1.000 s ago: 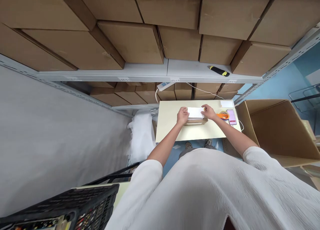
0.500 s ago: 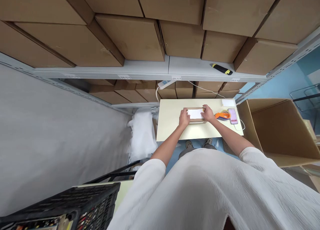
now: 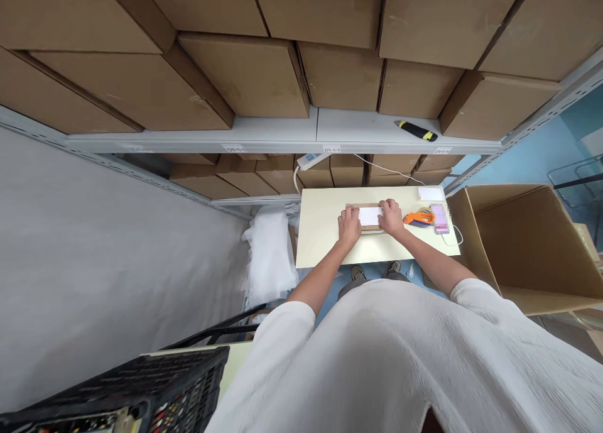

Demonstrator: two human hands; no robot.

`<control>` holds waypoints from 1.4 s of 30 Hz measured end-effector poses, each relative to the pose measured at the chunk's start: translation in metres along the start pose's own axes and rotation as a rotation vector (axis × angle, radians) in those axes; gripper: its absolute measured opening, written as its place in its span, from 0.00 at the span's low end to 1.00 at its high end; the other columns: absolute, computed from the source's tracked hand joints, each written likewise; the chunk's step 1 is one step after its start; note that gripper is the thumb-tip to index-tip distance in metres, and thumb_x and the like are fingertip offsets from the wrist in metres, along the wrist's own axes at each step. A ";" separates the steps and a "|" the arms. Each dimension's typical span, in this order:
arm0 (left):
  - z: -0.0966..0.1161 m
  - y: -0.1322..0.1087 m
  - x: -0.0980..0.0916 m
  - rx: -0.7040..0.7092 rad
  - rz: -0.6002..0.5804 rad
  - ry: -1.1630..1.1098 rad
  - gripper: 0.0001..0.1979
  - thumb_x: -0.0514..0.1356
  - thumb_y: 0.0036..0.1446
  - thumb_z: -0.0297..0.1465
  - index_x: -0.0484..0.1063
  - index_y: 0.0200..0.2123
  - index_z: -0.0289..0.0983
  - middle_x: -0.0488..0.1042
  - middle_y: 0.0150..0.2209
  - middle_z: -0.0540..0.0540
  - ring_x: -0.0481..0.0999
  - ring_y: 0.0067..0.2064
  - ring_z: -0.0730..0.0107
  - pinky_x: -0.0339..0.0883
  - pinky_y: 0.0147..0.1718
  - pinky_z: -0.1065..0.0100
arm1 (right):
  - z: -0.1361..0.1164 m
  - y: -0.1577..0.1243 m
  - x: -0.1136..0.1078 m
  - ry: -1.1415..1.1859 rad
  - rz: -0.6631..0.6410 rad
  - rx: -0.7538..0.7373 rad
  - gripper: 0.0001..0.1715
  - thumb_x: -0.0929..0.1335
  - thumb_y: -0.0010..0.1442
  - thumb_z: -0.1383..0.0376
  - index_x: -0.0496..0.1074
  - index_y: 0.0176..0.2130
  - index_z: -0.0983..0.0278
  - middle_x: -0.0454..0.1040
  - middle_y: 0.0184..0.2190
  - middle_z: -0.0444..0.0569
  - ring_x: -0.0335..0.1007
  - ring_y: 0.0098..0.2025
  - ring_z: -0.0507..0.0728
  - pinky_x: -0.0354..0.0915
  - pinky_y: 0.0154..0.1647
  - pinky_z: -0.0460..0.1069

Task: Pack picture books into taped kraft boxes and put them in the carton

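A small brown cardboard box (image 3: 370,205) rests on the pale yellow table (image 3: 325,251). On its upper face lies a white label (image 3: 370,216), partly covered at both ends by my fingers. My left hand (image 3: 349,225) is closed on the box's left end, its bent fingers over the top. At the other end my right hand (image 3: 391,217) is closed in the same way, fingertips along the label's edge. Just right of that hand lies an orange and blue tape dispenser (image 3: 419,219), with a pinkish-purple item (image 3: 440,219), partly blurred, beside it.
Shelves of brown cartons (image 3: 342,78) rise behind the table; a black-and-yellow utility knife (image 3: 417,131) lies on one shelf. A white stack (image 3: 429,194) sits at the table's back corner. A large open carton (image 3: 532,238) stands right, white packing material (image 3: 271,254) left, a black crate (image 3: 183,389) lower left.
My fingers have shifted from the box's edges onto its top, and my left hand now covers more of the label's left end. The box has barely moved.
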State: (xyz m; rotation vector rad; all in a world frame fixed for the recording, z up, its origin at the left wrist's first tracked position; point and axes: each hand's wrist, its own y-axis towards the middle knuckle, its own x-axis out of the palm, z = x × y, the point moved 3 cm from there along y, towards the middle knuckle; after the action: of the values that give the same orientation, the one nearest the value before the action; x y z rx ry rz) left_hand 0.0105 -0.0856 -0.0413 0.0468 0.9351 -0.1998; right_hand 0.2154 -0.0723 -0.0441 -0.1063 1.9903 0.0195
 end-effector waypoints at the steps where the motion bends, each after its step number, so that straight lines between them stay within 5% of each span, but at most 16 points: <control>1: 0.001 -0.002 0.000 0.057 -0.027 0.007 0.27 0.58 0.66 0.23 0.73 0.66 0.41 0.70 0.69 0.33 0.69 0.71 0.40 0.64 0.69 0.44 | -0.002 -0.005 0.000 -0.020 -0.018 -0.052 0.32 0.67 0.68 0.65 0.69 0.69 0.64 0.68 0.68 0.67 0.64 0.67 0.76 0.66 0.67 0.71; 7: -0.008 -0.016 0.007 0.272 -0.236 0.081 0.37 0.55 0.70 0.32 0.58 0.80 0.37 0.58 0.81 0.36 0.50 0.83 0.49 0.36 0.81 0.45 | -0.003 -0.036 0.016 -0.082 -0.235 -0.326 0.43 0.62 0.76 0.52 0.56 0.80 0.67 0.55 0.81 0.66 0.45 0.83 0.74 0.45 0.81 0.73; 14: -0.018 -0.020 0.008 0.180 -0.266 0.208 0.45 0.57 0.70 0.37 0.45 0.83 0.31 0.44 0.84 0.29 0.39 0.85 0.44 0.23 0.81 0.38 | 0.013 -0.045 0.020 -0.160 -0.238 -0.255 0.50 0.63 0.74 0.53 0.47 0.83 0.71 0.45 0.84 0.68 0.36 0.86 0.72 0.33 0.84 0.72; 19: -0.024 -0.017 0.005 0.051 -0.273 0.203 0.49 0.63 0.68 0.40 0.44 0.83 0.34 0.37 0.84 0.27 0.37 0.85 0.37 0.32 0.80 0.34 | 0.020 -0.047 0.016 -0.169 -0.154 -0.128 0.54 0.66 0.70 0.57 0.44 0.83 0.69 0.42 0.84 0.69 0.35 0.85 0.78 0.33 0.81 0.79; 23: -0.027 -0.001 -0.002 0.031 -0.291 0.133 0.61 0.75 0.56 0.45 0.45 0.83 0.42 0.33 0.85 0.29 0.46 0.83 0.29 0.50 0.77 0.37 | 0.033 -0.044 0.012 -0.093 -0.167 -0.015 0.59 0.70 0.65 0.59 0.42 0.84 0.65 0.37 0.84 0.71 0.47 0.81 0.84 0.49 0.76 0.80; 25: -0.024 0.013 -0.006 0.071 -0.303 0.149 0.64 0.78 0.51 0.43 0.47 0.83 0.45 0.33 0.85 0.31 0.43 0.83 0.28 0.46 0.77 0.35 | 0.037 -0.041 0.011 -0.045 -0.213 0.016 0.62 0.71 0.64 0.60 0.39 0.84 0.64 0.36 0.84 0.71 0.54 0.78 0.83 0.57 0.73 0.77; 28: -0.017 0.032 -0.009 0.112 -0.357 0.183 0.67 0.80 0.44 0.40 0.49 0.82 0.46 0.41 0.84 0.29 0.39 0.84 0.28 0.35 0.78 0.32 | 0.040 -0.038 0.010 0.017 -0.254 0.036 0.64 0.70 0.63 0.63 0.36 0.84 0.62 0.37 0.84 0.70 0.59 0.76 0.80 0.60 0.72 0.74; 32: -0.009 0.042 -0.008 0.173 -0.401 0.198 0.65 0.80 0.40 0.37 0.54 0.79 0.45 0.56 0.78 0.27 0.51 0.80 0.28 0.42 0.77 0.35 | 0.039 -0.038 0.008 0.065 -0.239 0.048 0.66 0.71 0.62 0.64 0.34 0.85 0.61 0.38 0.84 0.71 0.60 0.76 0.78 0.62 0.72 0.73; 36: -0.002 0.035 -0.013 0.236 -0.371 0.170 0.62 0.80 0.35 0.32 0.62 0.75 0.45 0.65 0.70 0.31 0.62 0.73 0.30 0.54 0.74 0.42 | 0.043 -0.045 0.000 0.059 -0.225 0.033 0.65 0.74 0.60 0.64 0.42 0.84 0.62 0.39 0.84 0.70 0.61 0.75 0.78 0.64 0.71 0.70; 42: 0.018 0.026 -0.034 0.360 -0.353 0.197 0.57 0.79 0.37 0.31 0.65 0.73 0.46 0.65 0.67 0.34 0.63 0.71 0.32 0.57 0.73 0.44 | 0.052 -0.056 -0.024 0.090 -0.196 -0.076 0.53 0.81 0.56 0.58 0.63 0.74 0.60 0.41 0.84 0.66 0.61 0.76 0.77 0.66 0.71 0.69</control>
State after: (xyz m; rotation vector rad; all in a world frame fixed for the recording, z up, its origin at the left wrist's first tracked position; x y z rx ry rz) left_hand 0.0101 -0.0575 -0.0046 0.2375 1.0905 -0.6994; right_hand 0.2776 -0.1230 -0.0414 -0.3563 2.0607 -0.0371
